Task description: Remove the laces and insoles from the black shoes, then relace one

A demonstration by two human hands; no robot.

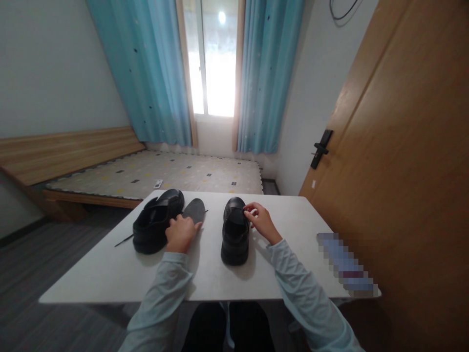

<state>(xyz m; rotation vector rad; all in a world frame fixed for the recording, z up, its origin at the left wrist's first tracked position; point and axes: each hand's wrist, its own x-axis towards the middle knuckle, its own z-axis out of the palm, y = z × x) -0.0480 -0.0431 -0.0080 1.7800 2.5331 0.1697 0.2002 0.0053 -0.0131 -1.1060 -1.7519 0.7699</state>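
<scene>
Black shoe pair and grey insole on white tabletop, both hands in

White tabletop [208, 286]. One black shoe [235, 247] upright, just right of middle, closer to far edge, toe to far edge, heel to near edge. Right hand [264, 222] at its right side: thumb and forefinger close together by the opening; can't tell if they pinch lace or upper. Other fingers loosely bent.

Second black shoe [148, 232] near far left corner, along left edge, toe also toward far edge. Thin dark lace [124, 240] sticks out of it toward left edge.

Grey insole [197, 208] between the shoes, near far edge, sole-shaped end showing. Left hand [180, 233] covers its near part, just beside second shoe; fingers curled, thumb out to the right. Grip hidden, can't tell if it pinches the insole.

Pixelated item [346, 266] along right edge, by near right corner. Past far edge: bed [198, 171] with patterned cover, small white object [158, 184] on it. Blue curtains [157, 73] by window, wooden door [395, 161] on right, black handle [321, 149].
</scene>
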